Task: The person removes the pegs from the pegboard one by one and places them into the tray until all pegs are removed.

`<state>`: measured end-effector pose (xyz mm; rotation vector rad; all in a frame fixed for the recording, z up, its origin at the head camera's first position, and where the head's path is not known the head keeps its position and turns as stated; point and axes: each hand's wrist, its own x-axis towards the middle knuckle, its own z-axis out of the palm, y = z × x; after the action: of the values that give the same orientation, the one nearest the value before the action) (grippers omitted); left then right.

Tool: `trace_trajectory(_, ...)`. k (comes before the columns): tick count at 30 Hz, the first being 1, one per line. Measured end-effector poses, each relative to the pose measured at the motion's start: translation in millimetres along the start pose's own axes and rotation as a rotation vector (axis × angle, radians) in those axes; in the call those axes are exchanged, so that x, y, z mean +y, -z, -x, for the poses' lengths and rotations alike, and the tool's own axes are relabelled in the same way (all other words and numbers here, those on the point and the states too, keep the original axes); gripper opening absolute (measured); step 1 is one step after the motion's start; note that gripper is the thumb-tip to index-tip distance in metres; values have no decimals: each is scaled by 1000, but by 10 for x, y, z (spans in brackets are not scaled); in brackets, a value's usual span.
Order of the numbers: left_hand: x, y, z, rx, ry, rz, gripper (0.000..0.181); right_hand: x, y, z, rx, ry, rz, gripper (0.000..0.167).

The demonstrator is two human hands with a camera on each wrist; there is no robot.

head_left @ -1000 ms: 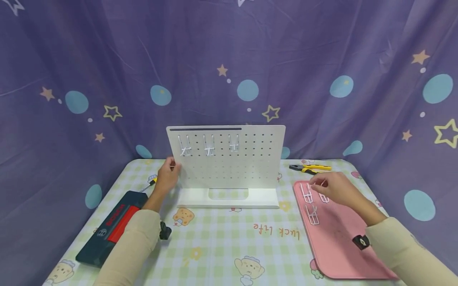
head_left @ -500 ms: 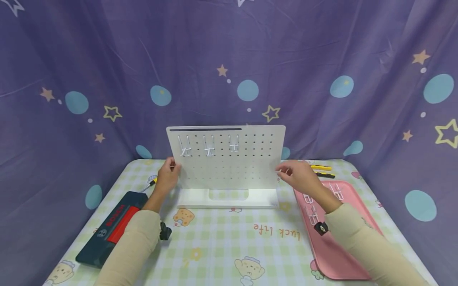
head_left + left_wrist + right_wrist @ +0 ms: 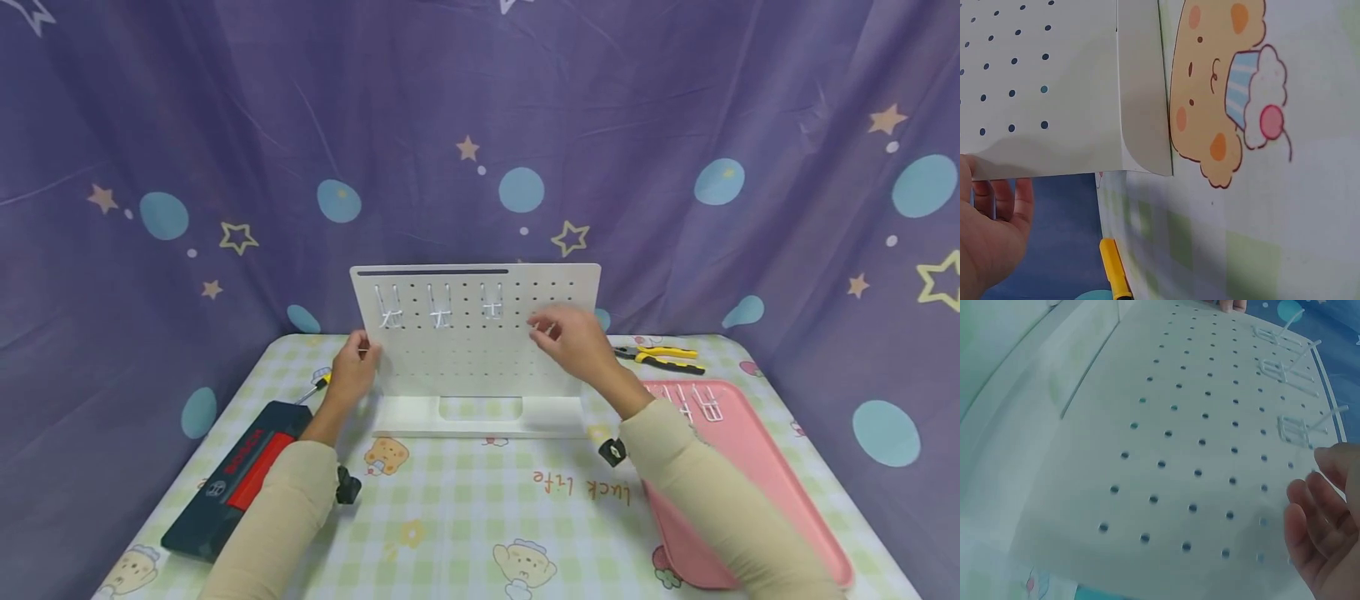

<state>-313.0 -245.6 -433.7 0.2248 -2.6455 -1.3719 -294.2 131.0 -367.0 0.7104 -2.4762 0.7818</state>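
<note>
My left hand [image 3: 352, 367] grips the left edge of a white pegboard [image 3: 442, 362], its thumb in front and fingers behind; the left wrist view shows this hold on the board [image 3: 1079, 119]. Three white wire pegboard hooks hang in the upper rows, the rightmost hook [image 3: 492, 302] nearest my right hand [image 3: 573, 337]. That hand is before the board's right half, fingers loosely bent. In the right wrist view, a gap shows between the fingers of the right hand [image 3: 1329, 519], with nothing visible in them, just beside the closest hook [image 3: 1294, 430].
A pink tray [image 3: 750, 467] on the right holds several white hooks [image 3: 707, 404], partly behind my right arm. Yellow-and-black pliers [image 3: 663, 358] lie behind it. On the left sit a dark toolbox [image 3: 232, 492] with a red panel and a yellow-handled screwdriver [image 3: 321, 383].
My right hand has travelled left from over the pink tray, past the board's right edge, to the front of the pegboard. My left hand has stayed on the board's edge.
</note>
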Motion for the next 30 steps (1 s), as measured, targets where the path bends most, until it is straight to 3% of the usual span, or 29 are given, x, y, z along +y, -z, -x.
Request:
trace_trajectory(13,-19,-8,-8,8,15,2,36,-262,-322,-308,168,30,81,21)
trace_trajectory(30,-9,-32,-5,14,-5,-10,37,-301,-501,-423,252,67,162,13)
